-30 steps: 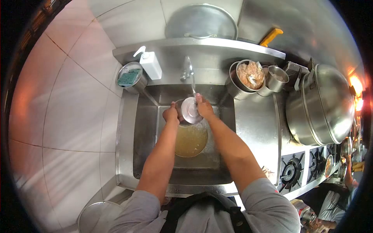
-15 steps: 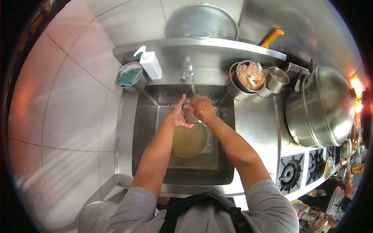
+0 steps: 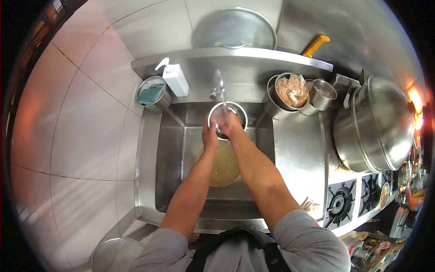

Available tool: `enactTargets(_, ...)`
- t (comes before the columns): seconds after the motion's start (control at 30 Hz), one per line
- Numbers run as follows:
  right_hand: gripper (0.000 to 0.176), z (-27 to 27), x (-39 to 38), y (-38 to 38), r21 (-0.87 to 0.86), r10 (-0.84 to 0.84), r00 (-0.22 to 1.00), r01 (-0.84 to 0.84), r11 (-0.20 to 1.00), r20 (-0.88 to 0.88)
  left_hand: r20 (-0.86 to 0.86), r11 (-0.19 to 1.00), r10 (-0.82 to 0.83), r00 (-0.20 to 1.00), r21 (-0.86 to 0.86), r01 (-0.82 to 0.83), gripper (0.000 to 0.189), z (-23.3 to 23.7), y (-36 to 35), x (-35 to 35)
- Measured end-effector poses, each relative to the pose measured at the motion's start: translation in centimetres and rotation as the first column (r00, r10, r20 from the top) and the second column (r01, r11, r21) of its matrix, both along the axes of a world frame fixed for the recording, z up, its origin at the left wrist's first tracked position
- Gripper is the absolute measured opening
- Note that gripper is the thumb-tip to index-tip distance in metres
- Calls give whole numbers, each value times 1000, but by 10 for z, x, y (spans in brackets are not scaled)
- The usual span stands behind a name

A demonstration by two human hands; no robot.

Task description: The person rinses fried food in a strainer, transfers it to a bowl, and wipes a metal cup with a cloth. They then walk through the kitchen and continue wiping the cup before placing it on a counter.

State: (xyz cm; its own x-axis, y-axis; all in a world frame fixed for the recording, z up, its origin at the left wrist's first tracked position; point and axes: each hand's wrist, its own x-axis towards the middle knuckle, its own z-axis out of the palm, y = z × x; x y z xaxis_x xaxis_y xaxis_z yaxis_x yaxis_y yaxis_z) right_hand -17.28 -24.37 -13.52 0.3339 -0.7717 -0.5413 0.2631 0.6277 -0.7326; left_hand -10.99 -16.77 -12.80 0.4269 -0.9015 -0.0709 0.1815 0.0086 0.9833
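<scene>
Under the running faucet [image 3: 218,86], a round metal bowl [image 3: 243,113] is held over the sink [image 3: 181,199]. My left hand [image 3: 210,133] grips the bowl's left rim. My right hand [image 3: 231,124] reaches inside the bowl, where the water falls; its fingertips are partly hidden by water and glare, and what they hold, if anything, cannot be made out. Below my hands, a round vessel of cloudy yellowish liquid [image 3: 224,170] sits in the sink, partly covered by my forearms.
A white pump bottle [image 3: 176,80] and a pot with a green scrubber [image 3: 150,94] stand at the back left. Pots with a plastic bag [image 3: 291,90], a large domed steel pot [image 3: 385,124] and burners [image 3: 340,204] are to the right. People's hands show at the far right.
The bowl has come up and turned so that its opening faces me. My left hand has moved onto its rim, and my right hand has gone inside it.
</scene>
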Motion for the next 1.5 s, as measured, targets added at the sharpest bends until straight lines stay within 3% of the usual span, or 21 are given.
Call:
enactTargets(0.13, 37, 66, -4, 37, -293, 251, 631, -628, 721, -734, -421, 997, -82, 903, -48, 68, 57, -35, 2, 15)
enactTargets(0.17, 39, 74, -8, 38, -262, 201, 452, -766, 588, -869, -509, 986, -166, 845, -82, 144, 56, -40, 0, 25)
enactTargets(0.2, 39, 45, -16, 33, -48, 171, 85, -977, 209, -982, -484, 968, -166, 859, 88, 237, 56, -47, 2, 43)
enactTargets(0.3, 36, 86, -35, 47, 242, -71, -254, -961, 136, -965, -237, 977, -134, 962, 129, 168, 55, -8, 11, 36)
enactTargets(0.37, 35, 52, -28, 26, 176, -45, -189, -963, 203, -981, -292, 966, -203, 935, 97, 240, 51, -29, 4, 37)
enactTargets(0.43, 31, 25, -16, -1, 92, -46, -90, -994, -62, -995, -611, 935, -204, 765, 110, 337, 48, -19, 8, 16)
enactTargets(0.5, 27, 10, -24, -10, 113, -63, -119, -990, 85, -991, -622, 943, -204, 756, 82, 322, 48, -9, 14, 5)
enactTargets(0.57, 27, -34, -22, -27, -274, 158, 703, -460, 845, -693, -647, 964, -125, 752, 99, 245, 49, -5, 12, 2)
enactTargets(0.6, 26, -36, -21, -22, -262, 141, 881, -283, 923, -452, -650, 965, -121, 751, 101, 243, 49, -3, 13, 5)
enactTargets(0.63, 26, -22, -22, -8, -260, 146, 879, -287, 922, -453, -642, 952, -171, 747, 88, 294, 51, 1, 12, 10)
enactTargets(0.7, 20, 42, -31, 36, -521, 120, 603, -758, 393, -788, -634, 936, -218, 742, 79, 342, 53, 17, 13, 18)
enactTargets(0.73, 20, 65, -40, 53, -521, 123, 605, -757, 394, -786, -525, 918, -125, 842, 261, 299, 57, 31, 14, 20)
enactTargets(0.8, 23, 93, -69, 75, 44, -214, 3, -976, -214, -977, -282, 866, -141, 949, 430, 256, 67, 27, 10, 40)
enactTargets(0.93, 25, 58, -94, 76, -358, -601, 414, -908, -217, -684, -478, 758, -283, 831, 420, 500, 68, 26, 3, 69)
enactTargets(1.0, 25, 44, -90, 70, -638, -88, 632, -761, 118, -770, -433, 764, -191, 881, 498, 410, 57, 17, -3, 62)
enactTargets(1.03, 25, 45, -89, 69, -638, -88, 632, -761, 119, -770, -405, 764, -149, 902, 532, 365, 52, 13, -5, 57)
enactTargets(1.1, 20, 48, -82, 68, -506, 63, 566, -776, 378, -822, -309, 828, -198, 930, 454, 328, 45, 3, 0, 38)
enactTargets(1.17, 19, 33, -79, 57, -469, -31, 495, -799, 377, -868, -283, 946, -67, 957, 288, 151, 48, -5, 3, 21)
enactTargets(1.33, 17, 23, -78, 52, -348, -11, 357, -902, 255, -934, -338, 821, -7, 941, 535, 198, 50, -37, -3, 31)
enactTargets(1.4, 21, 20, -77, 52, -358, -192, 302, -773, 523, -934, -234, 908, -47, 971, 396, 140, 46, -38, -6, 37)
enactTargets(1.5, 25, 3, -69, 46, -7, -32, 1, -979, 204, -999, -24, 929, -103, 994, 355, 105, 45, 2, -27, 41)
